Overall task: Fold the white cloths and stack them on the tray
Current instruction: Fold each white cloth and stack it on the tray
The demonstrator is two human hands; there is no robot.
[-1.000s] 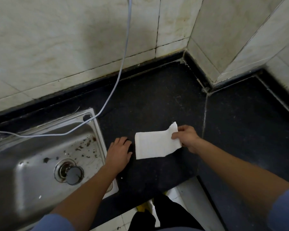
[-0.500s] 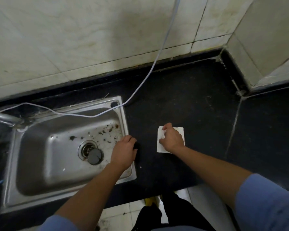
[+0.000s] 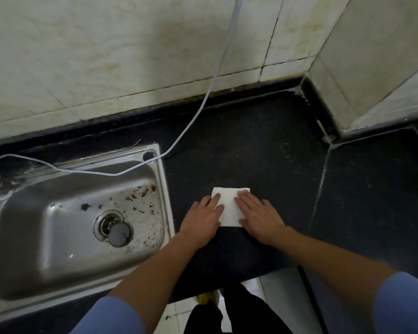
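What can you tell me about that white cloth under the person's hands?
The white cloth is a small, plain, nearly square rectangle that looks like soft fabric or paper towel, clean and unmarked. It lies flat on the dark speckled counter, to the right of the steel sink and not touching it. The left hand presses its left edge with flat fingers and the right hand presses its right edge, leaving a strip bare between them. It seems folded, but the layers are hard to make out.
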